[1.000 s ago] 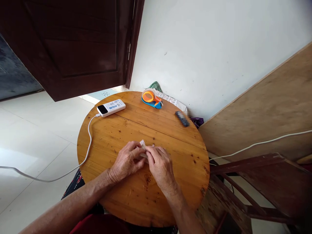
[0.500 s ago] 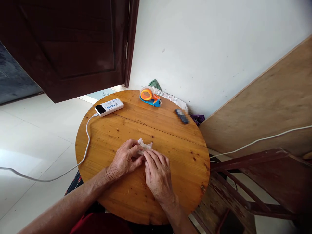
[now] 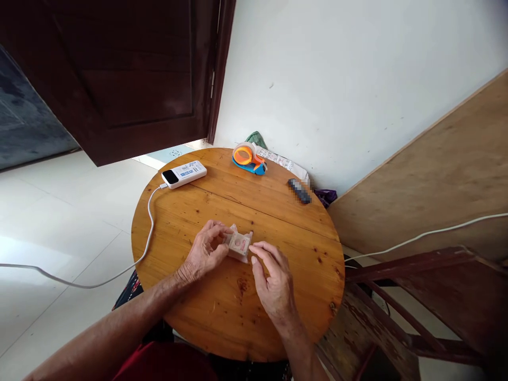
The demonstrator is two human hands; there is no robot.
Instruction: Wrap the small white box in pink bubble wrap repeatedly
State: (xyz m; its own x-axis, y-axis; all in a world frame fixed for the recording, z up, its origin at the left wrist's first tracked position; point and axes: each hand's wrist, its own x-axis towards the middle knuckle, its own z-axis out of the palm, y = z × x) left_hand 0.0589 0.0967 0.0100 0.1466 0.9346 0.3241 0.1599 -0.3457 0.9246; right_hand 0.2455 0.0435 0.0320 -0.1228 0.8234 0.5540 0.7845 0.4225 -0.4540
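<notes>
A small, pale, box-shaped packet (image 3: 240, 244) with reddish print lies on the round wooden table, in crinkled clear wrapping whose corners stick up. My left hand (image 3: 204, 250) has its thumb and fingertips closed on the packet's left end. At the right end, my right hand (image 3: 273, 278) is open, thumb and fingers parted. Its fingertips are right beside the packet's edge; whether they touch it, I cannot tell.
On the table (image 3: 190, 211) stand a white power bank (image 3: 184, 174) with a cable (image 3: 150, 227) running off the left edge, an orange and blue tape dispenser (image 3: 249, 159), and a blurred dark object (image 3: 299, 191). A wooden chair (image 3: 428, 270) is at the right.
My right hand has moved right and off the packet, its thumb and fingers spreading. More of the packet's printed top now shows. My left hand remains at its left end.
</notes>
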